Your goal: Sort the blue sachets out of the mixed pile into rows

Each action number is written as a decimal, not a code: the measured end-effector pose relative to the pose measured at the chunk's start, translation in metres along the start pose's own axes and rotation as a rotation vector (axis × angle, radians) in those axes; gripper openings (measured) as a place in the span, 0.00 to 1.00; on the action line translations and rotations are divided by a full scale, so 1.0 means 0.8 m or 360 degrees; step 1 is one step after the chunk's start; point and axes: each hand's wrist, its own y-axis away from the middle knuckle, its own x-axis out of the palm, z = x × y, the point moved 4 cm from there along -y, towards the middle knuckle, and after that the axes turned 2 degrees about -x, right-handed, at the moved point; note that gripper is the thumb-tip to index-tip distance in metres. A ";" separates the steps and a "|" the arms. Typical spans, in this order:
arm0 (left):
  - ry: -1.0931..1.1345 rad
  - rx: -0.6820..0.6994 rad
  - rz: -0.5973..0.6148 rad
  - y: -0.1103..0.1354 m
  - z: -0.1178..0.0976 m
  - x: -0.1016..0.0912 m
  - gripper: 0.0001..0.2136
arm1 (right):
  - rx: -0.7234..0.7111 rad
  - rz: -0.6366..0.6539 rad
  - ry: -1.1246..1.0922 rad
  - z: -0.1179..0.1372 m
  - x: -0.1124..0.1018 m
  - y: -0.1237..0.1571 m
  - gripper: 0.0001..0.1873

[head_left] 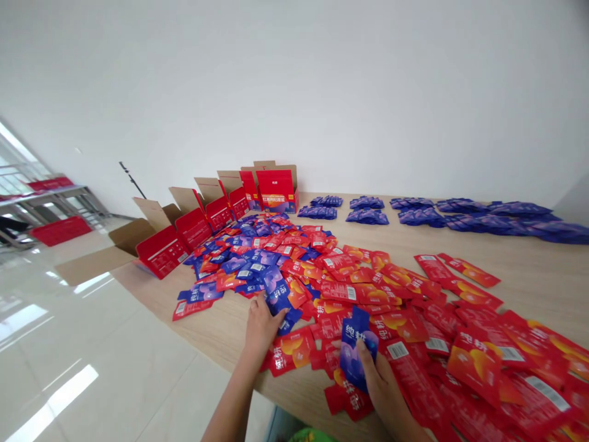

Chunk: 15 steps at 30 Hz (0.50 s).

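My right hand point(381, 383) is closed on a small stack of blue packets point(356, 353), held upright just above the red packets near the table's front edge. My left hand point(261, 325) reaches into the mixed pile; its fingers pinch the edge of another blue packet point(278, 296) lying there. A broad heap of red and blue packets point(285, 258) spreads in front of both hands. Red packets point(483, 350) cover the table to the right.
A row of open red cartons point(197, 224) stands along the table's left side, flaps up. Sorted stacks of blue packets point(414, 212) line the far edge by the white wall. The wooden table point(529, 264) shows bare patches. Glossy floor lies left.
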 end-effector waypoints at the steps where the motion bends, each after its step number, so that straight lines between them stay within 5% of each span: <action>1: 0.0042 -0.0003 -0.0011 -0.004 -0.001 0.002 0.30 | 0.0018 0.0005 -0.0024 -0.001 0.000 0.000 0.28; 5: 0.0226 0.0137 0.0051 -0.017 -0.004 0.010 0.23 | 0.0064 -0.0061 -0.0129 -0.009 -0.002 -0.003 0.25; 11: 0.0321 0.0456 0.0463 -0.020 -0.023 0.015 0.21 | 0.0084 -0.0215 -0.0167 -0.006 -0.006 -0.001 0.25; 15: 0.0010 0.0946 0.0323 -0.040 -0.050 -0.006 0.30 | 0.0123 -0.0325 -0.0199 -0.002 -0.007 0.000 0.30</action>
